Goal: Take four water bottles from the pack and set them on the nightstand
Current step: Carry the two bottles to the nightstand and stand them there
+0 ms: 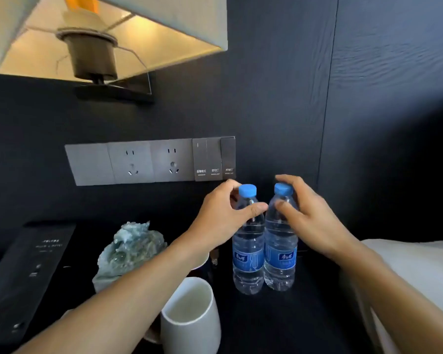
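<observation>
Two water bottles stand upright on the dark nightstand (279, 323), touching side by side, blue caps on and labels facing the camera. The left bottle (248, 254) and the right bottle (280, 249) sit near the wall, below the switch panel (214, 159). No pack shows in view, so by my count two of the four are down and two remain to fetch.

The left hand (223, 215) curls round the neck and shoulder of the left bottle, thumb laid across the front — its grip is pressed on the bottle. The right hand (310, 215) wraps the neck of the right bottle in the same way, fingers (284, 206) bent on the clear plastic just under the cap. Whether either hand bears weight or merely steadies, I cannot tell.

These look full, so I judge them fairly heavy for their build, and bottom-steady once set flat. The walls are thin ribbed plastic and will likely dent under a hard squeeze; the label band may be slick. The stiffest hold is high up, at the neck below the cap — where both hands are.

A white mug (189, 318) stands close on the left, under the left forearm, with crumpled plastic wrap (131, 251) behind it. The mug is the thing most likely to be knocked when the arm draws back.
</observation>
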Demonstrator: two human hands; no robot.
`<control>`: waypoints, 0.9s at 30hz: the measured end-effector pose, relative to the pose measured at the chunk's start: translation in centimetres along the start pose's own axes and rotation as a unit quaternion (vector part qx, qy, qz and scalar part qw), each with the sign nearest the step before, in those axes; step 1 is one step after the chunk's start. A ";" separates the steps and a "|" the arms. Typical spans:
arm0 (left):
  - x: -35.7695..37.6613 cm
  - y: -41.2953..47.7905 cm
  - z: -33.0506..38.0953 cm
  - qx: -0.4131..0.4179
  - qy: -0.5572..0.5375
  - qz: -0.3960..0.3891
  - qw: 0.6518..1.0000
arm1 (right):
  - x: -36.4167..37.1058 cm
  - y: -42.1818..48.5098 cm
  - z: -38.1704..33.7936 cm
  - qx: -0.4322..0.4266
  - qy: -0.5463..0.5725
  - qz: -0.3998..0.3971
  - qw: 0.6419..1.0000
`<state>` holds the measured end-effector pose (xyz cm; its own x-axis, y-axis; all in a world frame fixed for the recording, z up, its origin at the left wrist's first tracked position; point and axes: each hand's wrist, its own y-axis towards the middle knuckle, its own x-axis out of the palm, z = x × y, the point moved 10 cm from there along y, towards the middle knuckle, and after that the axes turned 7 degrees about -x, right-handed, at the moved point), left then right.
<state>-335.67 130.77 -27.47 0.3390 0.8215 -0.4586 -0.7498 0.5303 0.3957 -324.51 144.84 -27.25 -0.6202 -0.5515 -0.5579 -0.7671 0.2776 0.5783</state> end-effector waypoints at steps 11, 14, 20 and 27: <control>0.0 -0.4 -0.2 0.029 -0.018 0.011 0.999 | -0.8 0.6 0.2 -0.025 -0.019 0.039 0.999; 0.1 -0.6 0.1 0.021 -0.017 0.016 1.000 | -0.7 0.0 0.0 -0.024 -0.033 0.043 0.998; 0.0 -0.6 0.2 0.004 -0.011 0.000 1.000 | -0.7 0.0 0.5 -0.020 0.021 0.036 0.999; 0.2 -0.9 0.0 0.001 -0.019 0.004 1.000 | -0.9 -0.4 -0.1 -0.039 0.000 0.058 0.998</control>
<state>-334.92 130.45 -27.87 0.3539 0.8334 -0.4245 -0.7522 0.5234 0.4004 -323.64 145.15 -26.88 -0.7041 -0.5198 -0.4838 -0.6747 0.2771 0.6841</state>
